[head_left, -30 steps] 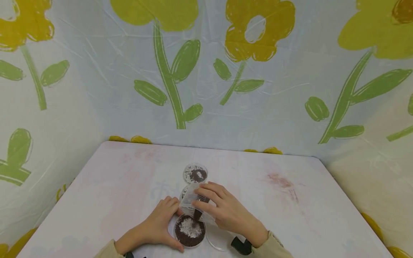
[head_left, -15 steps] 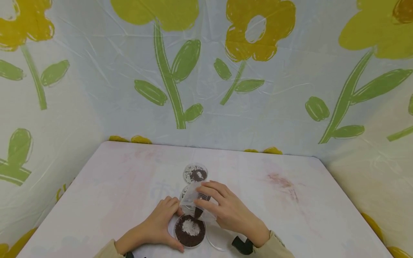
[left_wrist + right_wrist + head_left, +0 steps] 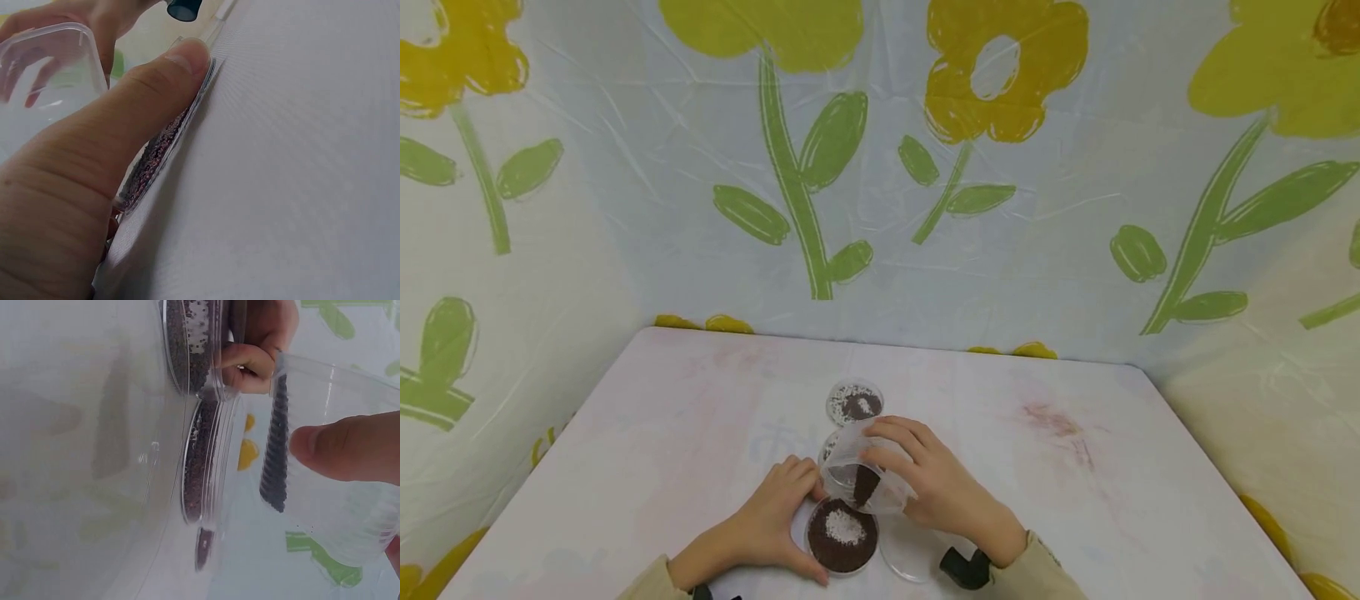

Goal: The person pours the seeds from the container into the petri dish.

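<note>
In the head view my left hand holds the nearest petri dish from its left, thumb at the near side and fingers at the far side. Dark soil-like grains fill this dish around a white patch. My right hand grips a clear plastic cup, tipped over the dish's far edge. A band of dark grains lies along the cup's lower wall in the right wrist view. My left thumb presses along the dish's rim in the left wrist view.
Beyond the near dish stand a middle dish, mostly hidden by the cup, and a far dish with dark and white contents. A clear round lid or dish lies at the right, under my right wrist. Flower-printed cloth walls the table.
The cup has turned so its mouth shows more roundly. The white patch in the near dish has shrunk, with dark grains covering more around it. My left hand has stayed put.
</note>
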Tool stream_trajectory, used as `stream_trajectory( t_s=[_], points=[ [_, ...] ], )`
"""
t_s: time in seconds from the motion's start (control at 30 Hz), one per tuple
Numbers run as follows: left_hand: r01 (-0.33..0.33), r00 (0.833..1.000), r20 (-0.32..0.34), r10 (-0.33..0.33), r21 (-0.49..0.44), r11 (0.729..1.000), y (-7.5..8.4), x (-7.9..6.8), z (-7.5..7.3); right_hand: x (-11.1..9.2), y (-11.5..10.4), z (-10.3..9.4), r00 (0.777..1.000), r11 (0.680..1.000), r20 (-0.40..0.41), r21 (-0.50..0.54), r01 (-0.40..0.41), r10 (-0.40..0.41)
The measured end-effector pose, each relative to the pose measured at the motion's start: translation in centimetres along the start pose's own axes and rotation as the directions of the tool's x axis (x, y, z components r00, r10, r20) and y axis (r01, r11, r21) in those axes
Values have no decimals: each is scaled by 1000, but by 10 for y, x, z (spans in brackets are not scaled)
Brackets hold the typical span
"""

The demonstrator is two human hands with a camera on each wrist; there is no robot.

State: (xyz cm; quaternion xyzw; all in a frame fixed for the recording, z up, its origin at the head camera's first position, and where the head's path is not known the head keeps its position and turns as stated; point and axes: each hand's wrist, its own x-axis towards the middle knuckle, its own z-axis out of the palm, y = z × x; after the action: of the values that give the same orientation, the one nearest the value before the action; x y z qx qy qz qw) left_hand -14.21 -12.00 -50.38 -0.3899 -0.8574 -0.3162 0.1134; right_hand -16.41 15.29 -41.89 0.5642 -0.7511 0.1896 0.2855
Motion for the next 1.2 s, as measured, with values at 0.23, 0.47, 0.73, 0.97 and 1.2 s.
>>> stream_trajectory(
  t_s=[0.23, 0.47, 0.73, 0.97, 1.2],
  points=[
    [4, 1000, 2, -4, -17, 1000, 1, 0, -1, -9, 15, 3, 988, 959, -81, 263, -105, 131],
    [-5, 1000, -4, 5, -15, 1000, 2, 1, -1, -10, 16, -3, 955, 893, -95, 391, -225, 282],
    [-30, 999, -24, 29, -11, 999, 0, 0, 0, 2, 25, -23, 856, 751, -27, 496, -437, 516],
    [-20, 1000, -19, 20, -12, 1000, -1, 0, 2, -8, 61, -22, 705, 567, 17, 581, -584, 709],
    [-30, 999, -23, 29, -13, 999, 1, 0, 1, -18, 91, -17, 602, 439, 54, 633, -638, 797]
  ],
)
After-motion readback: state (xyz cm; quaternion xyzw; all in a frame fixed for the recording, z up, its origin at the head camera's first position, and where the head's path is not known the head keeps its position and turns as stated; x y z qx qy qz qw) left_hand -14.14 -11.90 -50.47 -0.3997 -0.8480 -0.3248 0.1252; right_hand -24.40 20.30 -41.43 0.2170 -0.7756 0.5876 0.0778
